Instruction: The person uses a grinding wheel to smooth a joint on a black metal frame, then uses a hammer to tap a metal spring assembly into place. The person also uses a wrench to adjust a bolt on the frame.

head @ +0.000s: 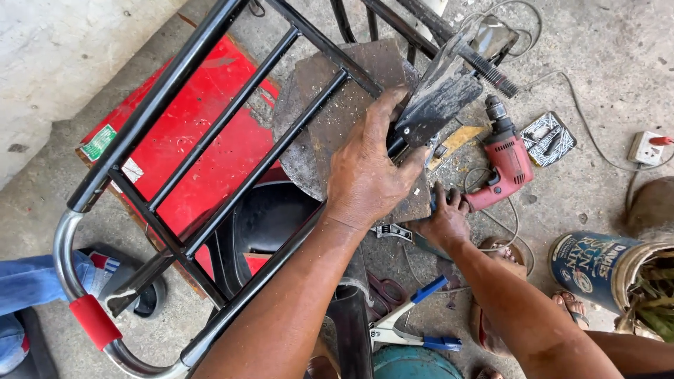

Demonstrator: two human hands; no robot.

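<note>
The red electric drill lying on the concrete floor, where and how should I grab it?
Grip the red electric drill by its handle, coming from the lower left where your right hand already touches it; the chuck points up and away, and the handle end faces you.

The black tubular metal rack frame (210, 140) runs off the top edge, and its far end cannot be seen. The person's left hand (368, 168) covers part of the rusty round metal plate (330, 119) and the lower end of the dark flat metal bracket (439, 102). The right hand (444, 221) hides the grip of the red electric drill (507, 163), so the hold cannot be judged. Both forearms leave the frame at the bottom. A blue-handled clamp tool (411, 323) lies partly under the left arm. A second person's blue-trousered leg (31, 281) is cut off at the left edge. A printed blue tin can (593, 263) is partly hidden behind a 2nd container.
</note>
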